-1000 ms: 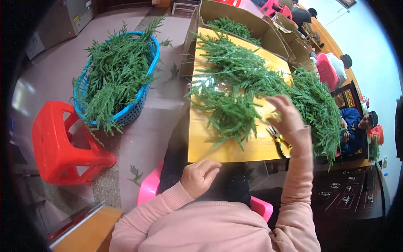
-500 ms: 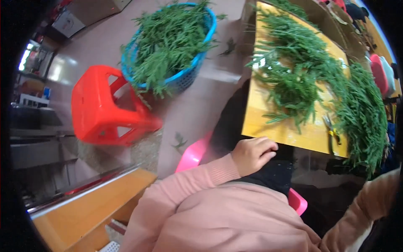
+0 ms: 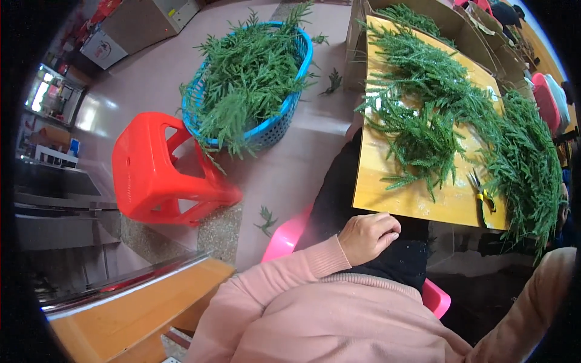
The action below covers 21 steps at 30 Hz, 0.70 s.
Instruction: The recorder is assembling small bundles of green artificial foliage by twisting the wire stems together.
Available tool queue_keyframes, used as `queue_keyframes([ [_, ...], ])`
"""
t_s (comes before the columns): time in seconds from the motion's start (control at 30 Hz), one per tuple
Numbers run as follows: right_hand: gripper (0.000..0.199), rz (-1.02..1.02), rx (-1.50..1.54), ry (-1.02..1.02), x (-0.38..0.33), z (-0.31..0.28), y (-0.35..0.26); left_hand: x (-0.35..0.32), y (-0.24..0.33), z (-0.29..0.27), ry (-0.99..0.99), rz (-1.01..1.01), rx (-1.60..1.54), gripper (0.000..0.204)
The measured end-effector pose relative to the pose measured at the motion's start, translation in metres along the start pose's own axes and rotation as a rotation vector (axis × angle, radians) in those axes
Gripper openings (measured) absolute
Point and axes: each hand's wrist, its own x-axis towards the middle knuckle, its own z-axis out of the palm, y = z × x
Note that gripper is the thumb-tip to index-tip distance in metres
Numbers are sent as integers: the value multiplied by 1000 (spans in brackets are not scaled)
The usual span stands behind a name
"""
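My left hand (image 3: 369,237) rests over my lap, just below the near edge of a yellow board (image 3: 393,202). Its fingers are curled together and no object shows in them. A ring of green artificial pine sprigs (image 3: 423,142) lies on the board. Beside it, a thick bunch of the same greenery (image 3: 523,160) hangs over the board's right edge. Pliers with yellow and black handles (image 3: 484,202) lie open-jawed near the board's lower right corner. My right forearm (image 3: 532,302) reaches up at the far right toward that bunch; the right hand itself cannot be made out.
At the upper left, a blue plastic basket (image 3: 281,115) is heaped with green sprigs. A red stool (image 3: 145,169) stands against it. Loose sprigs (image 3: 265,221) lie on the floor. Beyond the board are cardboard boxes (image 3: 466,36), and a wooden surface (image 3: 139,308) fills the lower left.
The whole view has shifted slightly, so the basket, stool and board sit a little lower. My left hand stays curled over my lap. Nothing has been taken hold of that I can see.
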Motion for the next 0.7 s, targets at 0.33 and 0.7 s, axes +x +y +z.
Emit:
queue_keyframes([
  [0.33,31,55,-28,-3,-21,6,16,2,2,-4,-49,-6,12,8],
  [0.7,31,125,-154,-51,-42,-5,27,3,-1,-1,-27,6,12,8],
])
